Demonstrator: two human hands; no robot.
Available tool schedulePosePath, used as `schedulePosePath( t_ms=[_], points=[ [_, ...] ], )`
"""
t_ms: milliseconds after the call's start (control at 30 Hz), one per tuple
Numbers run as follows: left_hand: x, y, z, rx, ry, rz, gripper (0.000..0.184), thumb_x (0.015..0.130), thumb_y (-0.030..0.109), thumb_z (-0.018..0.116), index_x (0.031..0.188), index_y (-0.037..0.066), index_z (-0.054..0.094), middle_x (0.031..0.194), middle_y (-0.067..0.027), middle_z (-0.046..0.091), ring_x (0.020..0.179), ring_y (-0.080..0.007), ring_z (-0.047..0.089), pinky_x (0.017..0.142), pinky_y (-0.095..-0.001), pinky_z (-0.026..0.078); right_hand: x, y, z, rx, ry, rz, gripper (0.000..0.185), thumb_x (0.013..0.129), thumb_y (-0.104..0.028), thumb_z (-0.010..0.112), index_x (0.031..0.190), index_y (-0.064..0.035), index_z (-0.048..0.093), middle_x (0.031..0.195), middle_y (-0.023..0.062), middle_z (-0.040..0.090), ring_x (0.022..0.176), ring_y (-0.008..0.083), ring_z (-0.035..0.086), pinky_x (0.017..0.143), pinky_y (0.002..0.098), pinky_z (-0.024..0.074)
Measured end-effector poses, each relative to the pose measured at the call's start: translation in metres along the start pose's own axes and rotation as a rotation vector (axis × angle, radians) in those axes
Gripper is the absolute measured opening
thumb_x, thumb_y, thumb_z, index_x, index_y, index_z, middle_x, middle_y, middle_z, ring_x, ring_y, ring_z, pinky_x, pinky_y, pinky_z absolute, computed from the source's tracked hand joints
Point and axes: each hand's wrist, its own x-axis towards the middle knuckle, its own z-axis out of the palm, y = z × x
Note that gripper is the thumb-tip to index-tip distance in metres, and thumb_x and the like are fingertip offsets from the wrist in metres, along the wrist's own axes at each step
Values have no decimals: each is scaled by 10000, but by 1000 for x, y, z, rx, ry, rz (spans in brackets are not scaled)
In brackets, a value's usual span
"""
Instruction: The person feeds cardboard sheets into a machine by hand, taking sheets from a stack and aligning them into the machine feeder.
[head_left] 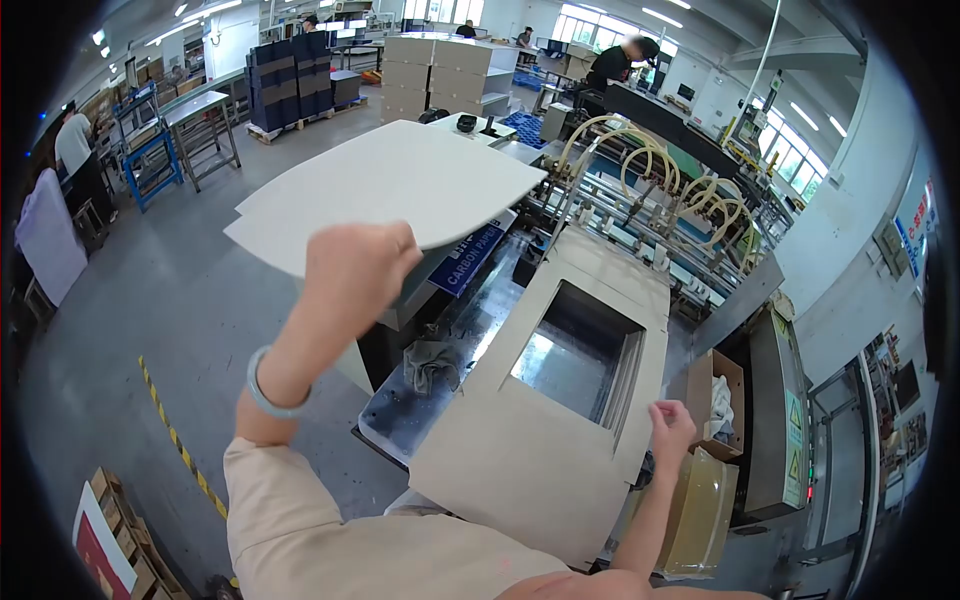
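Observation:
My left hand [360,265], with a pale bangle [277,385] at the wrist, is raised with curled fingers at the near edge of a large grey board [390,185]. Its fingertips are hidden, so the grip is unclear. A second board edge shows under the first at the left. In front of my body lies a grey board stack [500,440] with a rectangular cutout, on a metal machine bed [385,412]. My right hand [672,430] is closed, fingertips together, beside the stack's right edge; what it pinches, if anything, is too small to tell.
Machine rollers and looped hoses [640,150] stand beyond the stack. A grey cloth [432,367] lies on the bed. At the right are an open carton [738,390] and a taped box [705,515]. A person [612,70] stands behind the machine; others are farther off.

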Motion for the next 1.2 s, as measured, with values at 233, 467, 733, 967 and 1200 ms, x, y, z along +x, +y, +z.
schedulePosePath(
  t_ms=[233, 467, 733, 967, 1200],
  points=[
    [-52, 40, 20, -88, 184, 209, 183, 711, 77, 653, 642, 102, 484, 549, -23, 491, 477, -157, 455, 464, -279, 350, -13, -116, 50, 624, -529, 181, 153, 808, -153, 662, 808, 0, 663, 658, 47, 624, 600, 119, 545, 617, 223, 451],
    [-53, 42, 32, 6, 212, 249, 158, 705, 71, 684, 671, 95, 532, 621, 0, 566, 546, -143, 542, 504, -253, 398, 39, -200, 102, 1079, -978, 414, 455, 911, -402, 540, 1031, 33, 602, 794, 82, 628, 732, 166, 596, 697, 271, 496],
    [-38, 13, 58, 67, 274, 340, 184, 691, 40, 631, 641, 106, 467, 569, -14, 477, 530, -140, 476, 507, -249, 368, 88, -260, 154, 849, -957, 394, 310, 906, -306, 588, 884, 3, 606, 705, 54, 607, 581, 122, 582, 524, 215, 474],
    [-37, 1, 59, -46, 218, 256, 163, 679, 69, 658, 791, 84, 540, 778, -29, 588, 741, -171, 573, 717, -272, 437, 112, -275, 174, 894, -983, 351, 261, 861, -246, 648, 835, 13, 627, 666, 56, 611, 519, 116, 574, 470, 200, 470],
    [-47, -26, 62, -148, 154, 57, 356, 658, 72, 692, 998, 80, 588, 1057, -27, 631, 985, -220, 575, 889, -313, 421, 139, -288, 163, 428, -1074, 176, 230, 833, -177, 618, 746, 37, 621, 622, 87, 606, 506, 146, 582, 455, 219, 463]
  ],
)
